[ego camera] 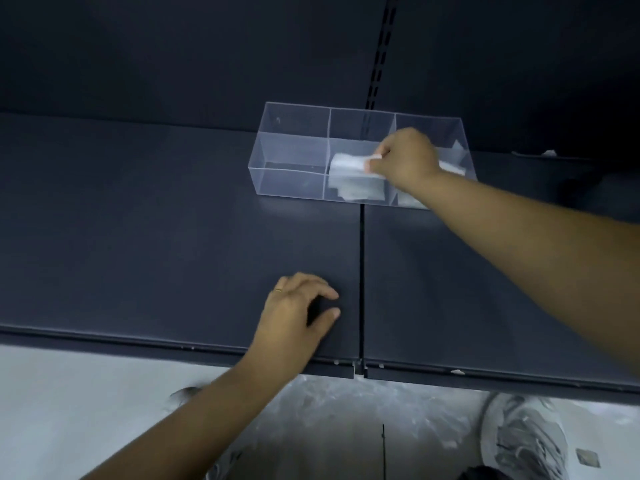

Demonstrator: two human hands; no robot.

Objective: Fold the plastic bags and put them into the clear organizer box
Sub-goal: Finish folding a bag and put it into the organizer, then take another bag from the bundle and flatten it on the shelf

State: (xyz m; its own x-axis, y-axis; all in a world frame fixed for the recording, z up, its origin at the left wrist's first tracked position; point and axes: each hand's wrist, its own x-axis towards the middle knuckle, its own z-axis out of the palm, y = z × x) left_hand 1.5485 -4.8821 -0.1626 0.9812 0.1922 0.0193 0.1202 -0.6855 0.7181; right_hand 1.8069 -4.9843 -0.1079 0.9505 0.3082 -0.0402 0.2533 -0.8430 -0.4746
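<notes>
A clear organizer box [291,133] with three compartments stands at the back of a dark shelf [173,220]. My right hand [407,159] reaches over the box and pinches a folded plastic bag [348,164] above the middle compartment. More folded plastic [360,188] lies in that compartment. Further plastic [457,154] shows in the right compartment, partly hidden by my arm. The left compartment holds nothing. My left hand [298,313] rests on the shelf near its front edge, fingers loosely curved, holding nothing.
A seam [362,271] splits the shelf into two panels. Below the front edge lies a pale floor, with crumpled plastic bags [346,410] and a patterned shoe [526,441]. A small white scrap [549,153] sits at the back right.
</notes>
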